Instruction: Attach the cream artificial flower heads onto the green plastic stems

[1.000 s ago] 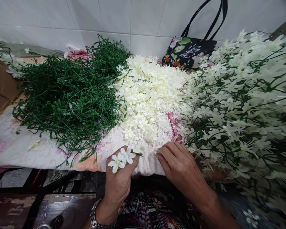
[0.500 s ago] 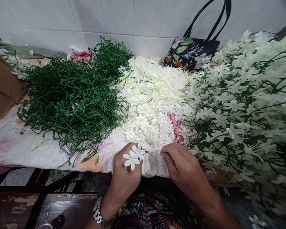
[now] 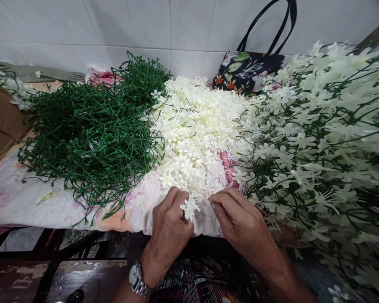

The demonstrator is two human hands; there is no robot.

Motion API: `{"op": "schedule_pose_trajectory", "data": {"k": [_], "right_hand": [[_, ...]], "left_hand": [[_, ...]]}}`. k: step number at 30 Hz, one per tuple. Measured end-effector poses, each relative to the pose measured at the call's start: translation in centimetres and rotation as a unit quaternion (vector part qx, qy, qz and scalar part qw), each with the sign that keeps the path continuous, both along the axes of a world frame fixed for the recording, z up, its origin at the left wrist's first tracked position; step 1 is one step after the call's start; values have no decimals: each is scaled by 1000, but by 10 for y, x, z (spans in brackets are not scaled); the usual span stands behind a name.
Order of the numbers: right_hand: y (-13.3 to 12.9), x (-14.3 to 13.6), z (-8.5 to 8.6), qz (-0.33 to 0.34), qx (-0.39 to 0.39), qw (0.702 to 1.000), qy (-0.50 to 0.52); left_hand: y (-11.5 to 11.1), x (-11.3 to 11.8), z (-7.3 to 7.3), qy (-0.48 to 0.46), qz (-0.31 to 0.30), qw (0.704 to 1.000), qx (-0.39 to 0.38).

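My left hand (image 3: 172,223), with a watch at its wrist, is closed around a sprig of white flowers (image 3: 190,208); the blossoms stick out beside the thumb and index finger. To its right, my right hand (image 3: 236,216) has thumb and index finger pinched together, and whatever sits between the tips is too small to name. Both hands are over the front edge of the flowered cloth (image 3: 63,210). Just beyond them lies a heap of loose white blossoms (image 3: 196,126).
Tangled green stems (image 3: 91,130) are heaped on the left. White flowers on stems (image 3: 318,147) fill the right side. A black floral bag (image 3: 248,71) leans on the tiled wall, and a brown box (image 3: 4,113) stands at the far left.
My left hand has turned, so the held blossoms now face more to the right. My right hand has stayed pinched near the same place. The whole view has shifted slightly.
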State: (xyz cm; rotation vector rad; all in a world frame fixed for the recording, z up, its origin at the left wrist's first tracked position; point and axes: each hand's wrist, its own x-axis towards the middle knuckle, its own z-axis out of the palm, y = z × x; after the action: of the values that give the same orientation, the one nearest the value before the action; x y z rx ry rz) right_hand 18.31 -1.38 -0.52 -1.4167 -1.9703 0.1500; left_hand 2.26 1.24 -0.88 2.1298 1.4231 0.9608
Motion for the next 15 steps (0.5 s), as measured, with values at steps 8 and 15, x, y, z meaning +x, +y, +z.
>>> {"op": "schedule_pose_trajectory", "data": {"k": [8,15], "right_hand": [[-3,-10,15,9,27,998,59],[-6,-29,26,80,30,990,112]], "left_hand": [[0,-6,6,-500,164,817,-236],[-3,-4,21,-608,121,683,-387]]}}
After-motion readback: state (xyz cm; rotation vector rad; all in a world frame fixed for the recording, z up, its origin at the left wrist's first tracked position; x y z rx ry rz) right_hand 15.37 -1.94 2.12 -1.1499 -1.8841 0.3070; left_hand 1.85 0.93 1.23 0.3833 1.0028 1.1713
